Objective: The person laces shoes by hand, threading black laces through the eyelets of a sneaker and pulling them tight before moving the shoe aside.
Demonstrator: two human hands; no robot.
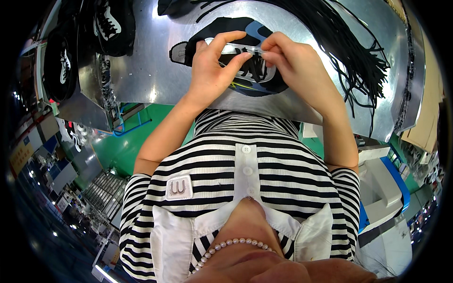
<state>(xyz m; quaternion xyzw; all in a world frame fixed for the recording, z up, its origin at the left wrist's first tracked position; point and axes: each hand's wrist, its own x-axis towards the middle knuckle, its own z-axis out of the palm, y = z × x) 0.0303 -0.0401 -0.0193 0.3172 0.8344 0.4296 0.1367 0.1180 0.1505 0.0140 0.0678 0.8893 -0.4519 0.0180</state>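
Observation:
A black shoe upper [222,28] with blue, white and yellow-green parts lies on the metal table in front of me. Black laces [255,68] cross its opening. My left hand [212,66] holds the upper on its left side, with the index finger curved over it and the thumb tip beside the laces. On the other side, my right hand [297,63] has thumb and index finger pinched together at the lacing edge. A thin pale, shiny strip [254,49] shows between the two hands; whether it is a lace tip or part of the upper I cannot tell.
A thick bundle of loose black laces [339,42] spreads over the metal table [151,70] at the right. More black shoes [111,26] stand at the far left. A blue-and-white bin [384,188] stands at my right, below table height.

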